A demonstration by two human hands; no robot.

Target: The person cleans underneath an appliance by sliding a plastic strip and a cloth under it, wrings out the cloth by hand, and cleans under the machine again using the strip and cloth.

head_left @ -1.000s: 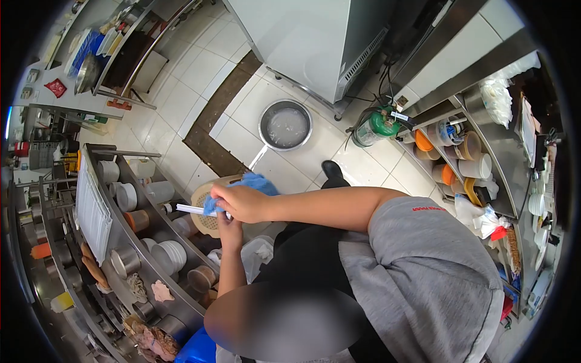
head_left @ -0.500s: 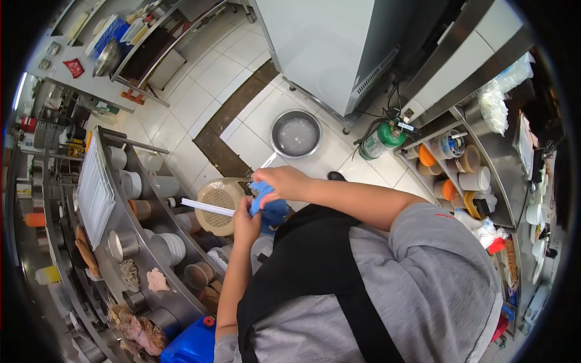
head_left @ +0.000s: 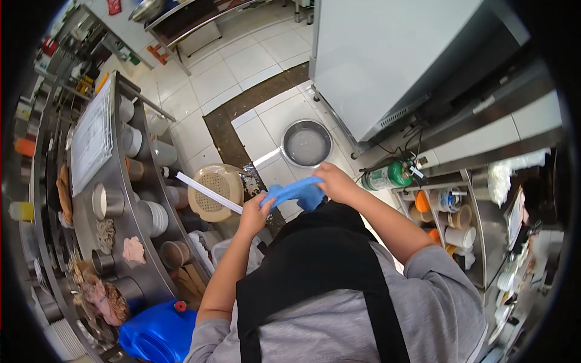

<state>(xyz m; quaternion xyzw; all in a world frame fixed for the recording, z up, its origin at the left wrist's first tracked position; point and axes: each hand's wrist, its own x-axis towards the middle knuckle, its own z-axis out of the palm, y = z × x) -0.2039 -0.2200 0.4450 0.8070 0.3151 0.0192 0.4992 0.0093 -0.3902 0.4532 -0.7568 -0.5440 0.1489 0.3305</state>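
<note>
A blue cloth (head_left: 293,192) is stretched between my two hands, in front of the black apron. My left hand (head_left: 256,213) grips its left end, and a long white strip or stick (head_left: 209,192) extends from this hand up and to the left. My right hand (head_left: 334,183) is closed on the cloth's right end. Part of the cloth hangs down beside my right hand. Under the white strip stands a beige perforated stool (head_left: 213,187).
A metal basin (head_left: 307,143) with liquid sits on the tiled floor near a large steel cabinet (head_left: 387,60). A green cylinder (head_left: 390,175) stands at right beside shelves. On the left is a steel shelf (head_left: 121,233) with containers; a blue jug (head_left: 154,333) is at lower left.
My hands have moved apart, and the cloth between them is now spread out. The view has shifted, with the basin appearing farther right. The white strip remains at my left hand.
</note>
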